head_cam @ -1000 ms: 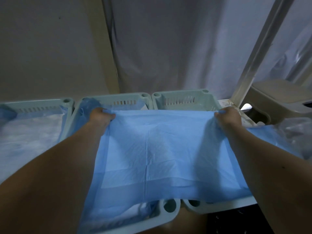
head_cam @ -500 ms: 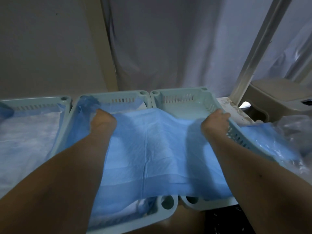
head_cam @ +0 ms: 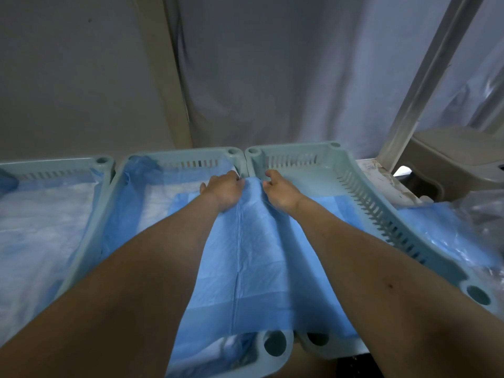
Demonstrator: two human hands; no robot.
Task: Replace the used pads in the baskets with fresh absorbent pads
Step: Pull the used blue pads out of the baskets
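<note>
fresh pad: i see a blue absorbent pad (head_cam: 253,257) running from the bottom centre of the frame up to mid-frame, draped over the touching rims of the middle and right baskets, its far edge bunched between the two hands.
left hand: my left hand (head_cam: 223,190), centre of the frame, grips the pad's far edge, fingers curled into the fabric just over the middle basket's right rim.
right hand: my right hand (head_cam: 281,190), just beside the left, pinches the same edge, fingers curled under, inside the right basket's near-left corner.
right basket: pale green slotted basket (head_cam: 362,192), centre right; its far floor bare, the pad covering part of the nearer floor.
middle basket: basket (head_cam: 177,156), centre left, lined with a white-and-blue pad (head_cam: 163,197).
left basket: basket (head_cam: 54,163) at the left edge, also holding a pad.
right edge: more blue sheeting under clear plastic (head_cam: 463,236), beside the right basket.
background: grey curtain (head_cam: 272,77) across the top of the frame.
</note>
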